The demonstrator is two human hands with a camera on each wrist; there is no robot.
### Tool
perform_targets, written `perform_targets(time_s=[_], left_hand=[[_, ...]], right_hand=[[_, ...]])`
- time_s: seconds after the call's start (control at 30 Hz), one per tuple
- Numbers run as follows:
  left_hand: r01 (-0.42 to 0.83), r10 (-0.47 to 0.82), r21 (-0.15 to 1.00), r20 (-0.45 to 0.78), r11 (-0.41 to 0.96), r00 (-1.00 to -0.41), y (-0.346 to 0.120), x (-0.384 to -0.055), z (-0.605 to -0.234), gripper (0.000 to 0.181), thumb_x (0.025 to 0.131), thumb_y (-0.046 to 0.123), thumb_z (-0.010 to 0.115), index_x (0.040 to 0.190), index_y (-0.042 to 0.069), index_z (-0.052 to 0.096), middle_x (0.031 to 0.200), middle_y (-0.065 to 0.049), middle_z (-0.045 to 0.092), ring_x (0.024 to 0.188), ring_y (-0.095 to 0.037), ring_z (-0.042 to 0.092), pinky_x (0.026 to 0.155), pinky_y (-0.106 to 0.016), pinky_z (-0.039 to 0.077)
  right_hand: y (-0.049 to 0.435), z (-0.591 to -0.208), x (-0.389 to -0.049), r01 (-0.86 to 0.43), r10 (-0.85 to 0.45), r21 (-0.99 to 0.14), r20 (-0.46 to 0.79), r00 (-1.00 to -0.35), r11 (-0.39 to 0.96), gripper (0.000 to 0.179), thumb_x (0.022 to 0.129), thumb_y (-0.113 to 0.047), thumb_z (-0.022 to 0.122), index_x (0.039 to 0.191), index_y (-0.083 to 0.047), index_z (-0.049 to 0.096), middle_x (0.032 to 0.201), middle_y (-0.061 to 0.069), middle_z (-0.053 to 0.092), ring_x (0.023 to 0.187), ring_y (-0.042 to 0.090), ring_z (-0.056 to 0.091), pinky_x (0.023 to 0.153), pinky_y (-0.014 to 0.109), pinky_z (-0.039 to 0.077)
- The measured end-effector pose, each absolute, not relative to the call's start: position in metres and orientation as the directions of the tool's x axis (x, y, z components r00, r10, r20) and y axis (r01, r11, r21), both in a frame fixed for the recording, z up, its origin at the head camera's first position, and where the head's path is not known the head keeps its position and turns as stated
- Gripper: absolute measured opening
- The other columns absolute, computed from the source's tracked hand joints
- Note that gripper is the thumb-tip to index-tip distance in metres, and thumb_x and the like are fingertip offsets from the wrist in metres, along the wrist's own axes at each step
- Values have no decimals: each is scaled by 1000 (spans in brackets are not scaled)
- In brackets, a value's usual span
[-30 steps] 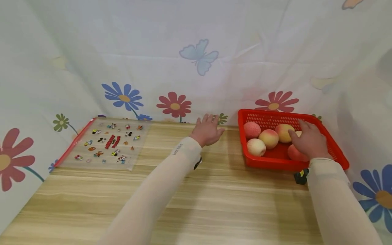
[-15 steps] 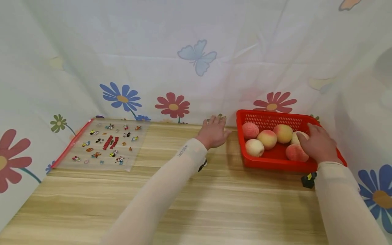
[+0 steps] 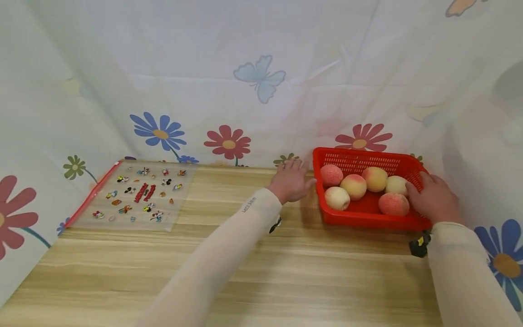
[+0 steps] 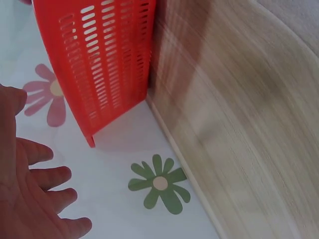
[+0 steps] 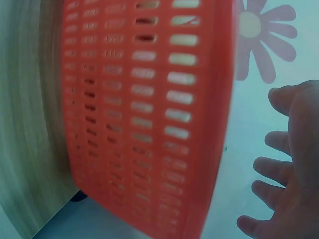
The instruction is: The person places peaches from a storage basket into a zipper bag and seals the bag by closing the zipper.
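Note:
A red plastic basket with slotted walls holds several peaches, some pale yellow, some pink-red. My left hand is spread just left of the basket in the head view. In the left wrist view, its fingers show a gap from the basket's slotted end wall. At the basket's right side is my right hand, hiding part of the rim there. The right wrist view shows its fingers extended and apart from the basket wall. Neither hand holds anything.
A clear zip bag with a red closure and cartoon prints lies flat at the left of the wooden table. Flower-printed white cloth hangs close behind the basket and at both sides.
My right hand has moved from over the peaches rightward to the basket's right side. My left hand has shifted right, closer to the basket. The peaches keep their places.

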State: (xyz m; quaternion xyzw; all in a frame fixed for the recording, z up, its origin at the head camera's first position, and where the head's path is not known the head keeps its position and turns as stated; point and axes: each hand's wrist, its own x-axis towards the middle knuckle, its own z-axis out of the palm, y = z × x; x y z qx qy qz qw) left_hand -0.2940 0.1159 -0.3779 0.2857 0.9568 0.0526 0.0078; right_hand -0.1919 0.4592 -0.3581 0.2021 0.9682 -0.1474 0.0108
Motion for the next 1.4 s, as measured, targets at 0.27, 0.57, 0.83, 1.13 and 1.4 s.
perform_targets(time_s=[0.27,0.57,0.83,1.13,1.4], left_hand=[[560,562,86,-7,824,-827,126,-291,-382,70,100,58,24,155,16,19,161,-6,23,150,-30,18,122,-51,16],[559,567,152,-12,815,-823,137,-287,-389,72,100,59,27,156,17,14,159,-10,27,149,-33,22,120,-51,22],[547,552,170,19,820,-834,146,-285,-397,75,98,60,31,156,16,14,150,-9,40,140,-29,37,118,-47,29],[487,523,297,-50,821,-851,162,-282,-402,75,99,55,35,157,18,5,151,-12,40,136,-31,40,116,-43,33],[465,510,341,-53,817,-858,170,-279,-403,74,100,51,36,157,13,7,149,-13,42,131,-28,46,113,-38,38]], right_hand=[[473,-366,-184,416,408,-292,-91,-908,861,85,97,-58,35,151,3,14,140,38,25,114,55,33,91,73,40],[482,-373,-178,415,402,-295,-108,-909,861,84,98,-56,32,148,10,17,135,42,25,108,54,34,85,69,46],[486,-383,-178,430,416,-304,-115,-902,850,85,99,-57,30,149,9,12,138,43,22,112,57,32,90,71,41],[488,-385,-179,451,431,-322,-135,-892,832,83,99,-54,33,149,8,10,138,43,21,111,57,33,89,72,42],[490,-385,-183,486,466,-307,-140,-873,818,82,99,-53,35,149,9,12,135,43,24,109,56,35,90,71,42]])
